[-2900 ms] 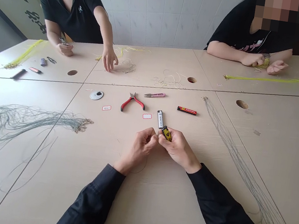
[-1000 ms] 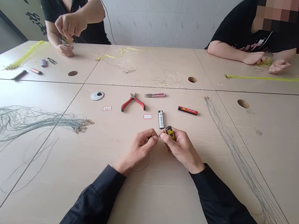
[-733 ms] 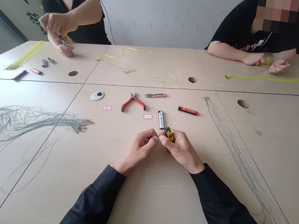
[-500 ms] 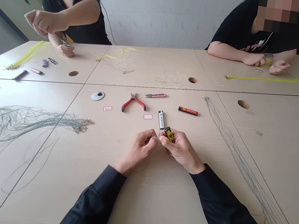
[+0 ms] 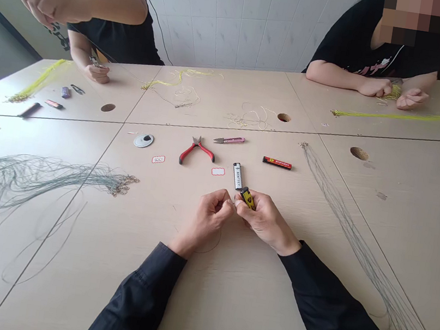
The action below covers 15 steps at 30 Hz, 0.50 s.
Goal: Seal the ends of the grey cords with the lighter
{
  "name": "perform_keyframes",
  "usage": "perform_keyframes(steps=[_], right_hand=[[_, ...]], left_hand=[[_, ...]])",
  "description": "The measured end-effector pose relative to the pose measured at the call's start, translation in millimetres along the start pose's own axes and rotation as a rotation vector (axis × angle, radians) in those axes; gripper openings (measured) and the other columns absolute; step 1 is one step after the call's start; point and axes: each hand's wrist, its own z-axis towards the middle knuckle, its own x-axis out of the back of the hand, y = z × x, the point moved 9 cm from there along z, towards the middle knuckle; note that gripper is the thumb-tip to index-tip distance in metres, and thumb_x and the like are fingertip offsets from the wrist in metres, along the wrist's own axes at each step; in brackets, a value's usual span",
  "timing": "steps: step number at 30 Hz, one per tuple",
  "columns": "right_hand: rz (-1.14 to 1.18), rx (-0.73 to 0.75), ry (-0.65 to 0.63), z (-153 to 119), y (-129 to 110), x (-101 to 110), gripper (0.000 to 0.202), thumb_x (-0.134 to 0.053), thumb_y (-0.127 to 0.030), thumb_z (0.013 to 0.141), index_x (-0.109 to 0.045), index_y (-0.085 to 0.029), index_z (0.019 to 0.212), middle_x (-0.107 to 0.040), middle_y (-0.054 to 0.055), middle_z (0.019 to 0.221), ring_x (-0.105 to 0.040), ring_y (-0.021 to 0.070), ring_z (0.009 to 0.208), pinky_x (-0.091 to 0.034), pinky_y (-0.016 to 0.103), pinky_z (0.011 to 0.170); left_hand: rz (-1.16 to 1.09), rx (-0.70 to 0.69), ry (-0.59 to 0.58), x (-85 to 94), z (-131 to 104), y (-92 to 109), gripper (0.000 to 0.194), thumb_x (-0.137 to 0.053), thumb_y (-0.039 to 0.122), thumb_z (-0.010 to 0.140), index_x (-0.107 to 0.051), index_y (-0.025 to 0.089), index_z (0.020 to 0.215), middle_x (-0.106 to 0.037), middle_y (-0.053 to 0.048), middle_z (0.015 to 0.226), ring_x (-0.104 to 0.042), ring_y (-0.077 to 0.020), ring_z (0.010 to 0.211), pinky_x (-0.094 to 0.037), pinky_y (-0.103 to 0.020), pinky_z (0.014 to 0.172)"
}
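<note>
Swung up from the tabletop and out to the side, a co-worker's hand [image 5: 52, 2] now hangs raised at the far left, while the wearer's own hands have stayed low over the pale table [image 5: 249, 302]. The right hand [image 5: 265, 221] is clamped on a yellow-and-black lighter [image 5: 248, 198], its end just beside a white lighter [image 5: 237, 176]. The left hand's [image 5: 213, 212] fingers are curled together, tips meeting the right's; anything between them is too small to tell. A thin cord [image 5: 219, 240] loops beside the left wrist. Beyond lie red-handled pliers [image 5: 197, 151], pink snips [image 5: 229, 140] and a red lighter [image 5: 277, 163].
</note>
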Motion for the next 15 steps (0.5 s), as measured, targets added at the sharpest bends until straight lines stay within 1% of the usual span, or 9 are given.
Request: perform_keyframes(steps=[5, 8, 12, 15], right_hand=[[-0.035, -0.004, 0.027, 0.4, 1.5, 2.0, 0.019, -0.055, -0.032, 0.087, -0.046, -0.019, 0.076, -0.029, -0.006, 0.065, -0.026, 0.0074, 0.053, -0.022, 0.022, 0.048], [-0.014, -0.006, 0.053, 0.4, 3.1, 4.4, 0.018, -0.055, -0.032, 0.088, -0.047, -0.019, 0.078, -0.029, -0.006, 0.064, -0.026, 0.0073, 0.052, -0.023, 0.022, 0.048], [0.009, -0.010, 0.063, 1.0, 6.0, 7.3, 0.020, -0.056, -0.037, 0.089, -0.050, -0.019, 0.081, -0.030, -0.007, 0.062, -0.027, 0.0075, 0.051, -0.023, 0.022, 0.047], [-0.008, -0.017, 0.079, 1.6, 8.4, 10.4, 0.024, -0.056, -0.042, 0.089, -0.055, -0.018, 0.085, -0.033, -0.006, 0.062, -0.028, 0.0077, 0.051, -0.023, 0.022, 0.046]], left_hand=[[0.037, 0.008, 0.000, -1.1, -0.1, 0.4, 0.027, -0.043, 0.024, 0.088, -0.032, 0.019, 0.064, -0.028, 0.006, 0.061, -0.026, -0.0081, 0.057, -0.024, -0.021, 0.052], [0.056, 0.034, 0.034, 1.9, 0.8, 0.3, 0.025, -0.043, 0.022, 0.087, -0.033, 0.019, 0.064, -0.028, 0.006, 0.060, -0.026, -0.0083, 0.057, -0.024, -0.022, 0.052], [0.029, 0.025, 0.040, 3.7, 2.0, 1.8, 0.024, -0.042, 0.021, 0.088, -0.034, 0.018, 0.065, -0.029, 0.005, 0.062, -0.027, -0.0086, 0.058, -0.025, -0.021, 0.053], [-0.006, 0.012, 0.036, 4.6, 2.0, 2.3, 0.025, -0.042, 0.023, 0.089, -0.035, 0.018, 0.065, -0.030, 0.005, 0.061, -0.028, -0.0089, 0.058, -0.026, -0.022, 0.053]])
